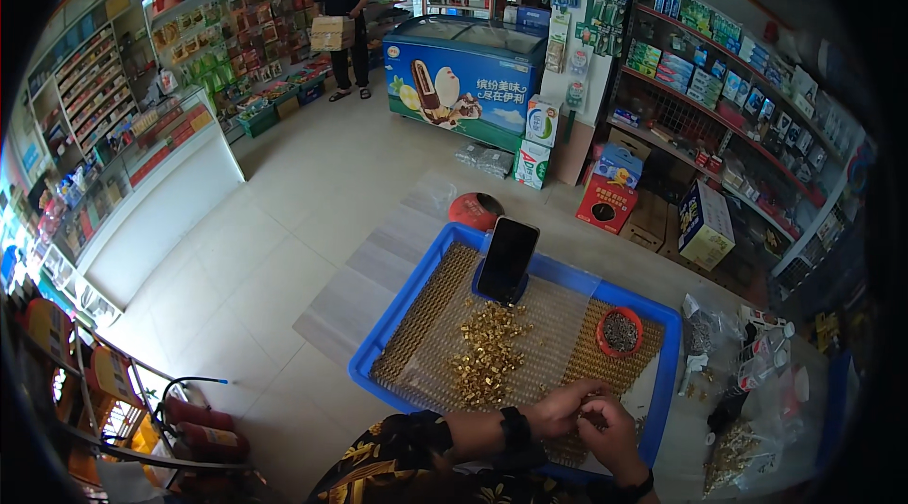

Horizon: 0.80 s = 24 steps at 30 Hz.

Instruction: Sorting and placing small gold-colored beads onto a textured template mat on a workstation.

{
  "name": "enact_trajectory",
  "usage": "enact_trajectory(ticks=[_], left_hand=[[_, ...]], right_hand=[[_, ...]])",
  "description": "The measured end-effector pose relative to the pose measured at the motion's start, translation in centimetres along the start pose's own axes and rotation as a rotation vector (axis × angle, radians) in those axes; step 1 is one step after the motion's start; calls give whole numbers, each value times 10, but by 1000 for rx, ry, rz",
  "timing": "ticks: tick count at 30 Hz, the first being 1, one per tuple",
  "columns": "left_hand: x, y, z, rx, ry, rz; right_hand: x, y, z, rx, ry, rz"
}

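Note:
My left hand and my right hand meet over the near right part of a blue tray. Fingers on both are bent and pressed together, and anything between them is too small or hidden to make out. Left of my hands, a pile of small gold-coloured metal pieces lies on a clear bubbly sheet. Beyond my hands sits a red bowl of small grey metal bits. Rows of small gold pieces cover the tray's left and right parts.
A dark-screened phone stands upright at the tray's far edge, near a red round object. Plastic bags with gold pieces lie right of the tray. Farther off are a chest freezer, shelves and a person holding a carton.

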<state>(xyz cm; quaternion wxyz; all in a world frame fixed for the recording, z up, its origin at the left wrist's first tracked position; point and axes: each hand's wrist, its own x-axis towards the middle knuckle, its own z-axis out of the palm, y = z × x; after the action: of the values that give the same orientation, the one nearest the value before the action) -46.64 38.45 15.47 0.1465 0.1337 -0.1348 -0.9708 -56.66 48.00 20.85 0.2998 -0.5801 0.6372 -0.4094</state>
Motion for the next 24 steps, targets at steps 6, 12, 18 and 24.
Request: enact_trajectory(ticks=[6,12,18,24], left_hand=[[3,-7,-2,95,199,113],[5,-7,-11,405,10,13],[-2,-1,-2,415,25,-63],[1,-7,2,369,53,-50]], right_hand=[[-8,3,-21,89,86,131],[-28,31,-46,114,216,194],[-55,56,-57,177,330,285],[-66,85,-56,25,341,217]])
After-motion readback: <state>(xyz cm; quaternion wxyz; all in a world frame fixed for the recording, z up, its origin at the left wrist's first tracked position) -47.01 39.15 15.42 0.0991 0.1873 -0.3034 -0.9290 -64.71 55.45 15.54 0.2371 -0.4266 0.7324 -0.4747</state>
